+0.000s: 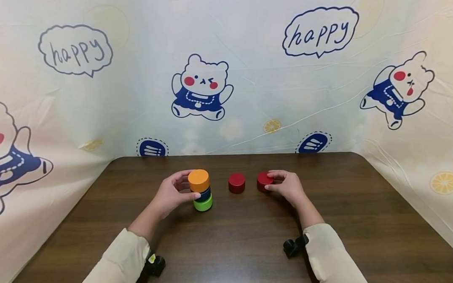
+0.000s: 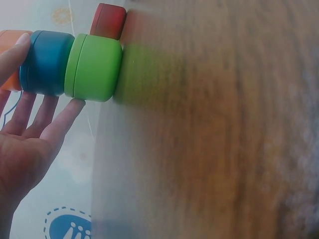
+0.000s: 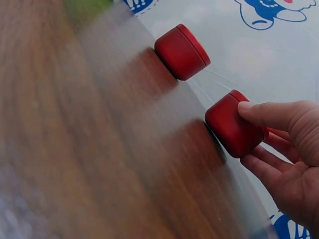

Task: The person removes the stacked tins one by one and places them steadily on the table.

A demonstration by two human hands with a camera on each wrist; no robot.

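Note:
Three small round lidded tins stand in a stack: the green tin (image 2: 95, 67) at the bottom on the table, the dark blue tin (image 2: 49, 62) in the middle and the orange tin (image 1: 199, 180) on top. My left hand (image 1: 172, 195) grips the stack from the left, its thumb near the seam between orange and blue, its fingers behind. A red tin (image 1: 236, 183) stands alone right of the stack, untouched. Farther right, my right hand (image 1: 288, 186) pinches a second red tin (image 3: 232, 124) between thumb and fingers, at or very near the tabletop.
The brown wooden table (image 1: 231, 247) reaches to a pale printed cloth (image 1: 254, 81) hanging behind it and at both sides. A black wrist camera (image 1: 155, 266) is at the left sleeve, and another black wrist camera (image 1: 294, 246) at the right sleeve.

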